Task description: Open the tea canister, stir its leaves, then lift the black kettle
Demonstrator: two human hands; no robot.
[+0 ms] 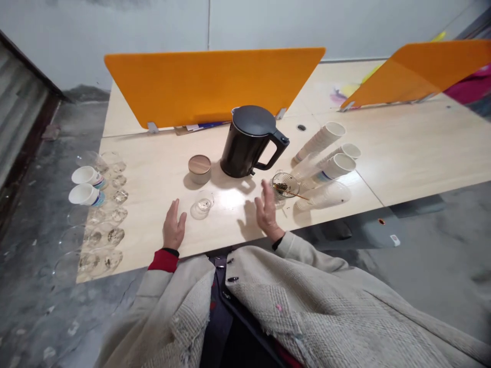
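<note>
The left hand [174, 229] was open and empty, its fingers straight and close together and its thumb held away from them. The right hand [266, 213] was open too, its fingers extended and slightly spread, with nothing in its grasp. Between them, nearer the left hand, a small clear cup [205, 203] with a few dark specks in it stood on the pale wooden table [153, 158]. The right fingertips were just beside a clear ribbed container [287, 182] of dark leafy bits with a thin brown stick [299, 196] lying across it; whether they touched it could not be told. Beyond the hands stood a black electric kettle [245, 143], with a round wood-lidded canister [200, 166] to its left. Stacks of white paper cups [324, 135] stood to the right, near the container. Along the table's left edge were clear cups [115, 236], with dark bits in the nearer ones
</note>
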